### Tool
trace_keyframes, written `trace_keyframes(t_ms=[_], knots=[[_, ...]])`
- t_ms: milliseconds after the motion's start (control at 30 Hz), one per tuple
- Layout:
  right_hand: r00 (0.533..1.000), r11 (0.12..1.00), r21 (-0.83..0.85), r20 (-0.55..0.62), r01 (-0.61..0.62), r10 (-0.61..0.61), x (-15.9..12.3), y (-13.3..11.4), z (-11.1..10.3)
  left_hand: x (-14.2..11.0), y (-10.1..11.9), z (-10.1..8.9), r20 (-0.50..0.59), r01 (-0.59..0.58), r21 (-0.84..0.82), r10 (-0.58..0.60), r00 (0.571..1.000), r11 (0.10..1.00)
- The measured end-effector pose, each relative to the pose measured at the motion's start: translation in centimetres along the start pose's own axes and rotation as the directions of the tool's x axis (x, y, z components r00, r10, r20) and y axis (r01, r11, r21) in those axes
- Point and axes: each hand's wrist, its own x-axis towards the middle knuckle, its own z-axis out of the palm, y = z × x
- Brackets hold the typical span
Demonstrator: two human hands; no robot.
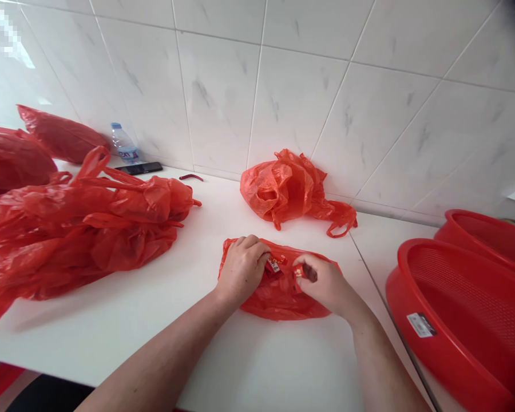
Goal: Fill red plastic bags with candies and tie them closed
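A red plastic bag (278, 306) lies open on the white table, with small red packets (273, 266) showing in its mouth. My left hand (243, 269) is closed at the bag's left side, its fingers curled over the rim beside the packets; what exactly lies under the fingertips is hidden. On the right side of the mouth, my right hand (321, 280) pinches a small red packet (299, 271) with pale printing between thumb and fingers.
Several filled red plastic bags (124, 229) lie at the left. A crumpled red bag (283, 189) rests by the tiled wall. Red plastic baskets (429, 292) stand at the right. At the back left are a water bottle (123, 143), a phone (141, 168) and a dark red strip (191, 177).
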Motion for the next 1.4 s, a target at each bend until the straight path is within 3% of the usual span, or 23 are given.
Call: trace_keyframes(t_ms=[133,233,500,633,833,1133,1400], knots=[[0.984,0.994,-0.088,0.17,0.067,-0.051,-0.5,-0.5,0.6,0.0,0.0,0.0,0.018,-0.013,0.034,0.012,1.0,0.999],[0.973,0.99,-0.117,0.225,0.081,-0.053,-0.5,-0.3,1.2,0.0,0.0,0.0,0.021,-0.015,0.047,0.014,1.0,0.999],[0.987,0.961,-0.27,0.159,0.063,-0.02,-0.2,-0.7,1.0,0.0,-0.1,0.0,0.041,-0.017,0.07,0.015,0.999,0.997],[0.991,0.913,-0.407,0.122,0.0,0.054,-0.5,-1.2,0.4,0.1,0.0,-0.2,0.042,-0.011,0.102,0.007,0.999,0.995],[0.992,0.853,-0.521,0.114,0.007,0.061,-0.8,-0.2,0.5,0.0,0.0,-0.2,0.051,-0.024,0.126,0.018,0.999,0.992],[0.996,0.839,-0.544,0.075,-0.007,0.057,-0.6,0.1,1.0,0.0,0.0,0.1,0.078,-0.049,0.125,0.04,0.996,0.991],[0.995,0.887,-0.455,0.018,-0.081,0.1,-0.3,-1.3,0.8,-0.1,0.1,0.0,0.072,-0.06,0.124,0.051,0.996,0.991]])
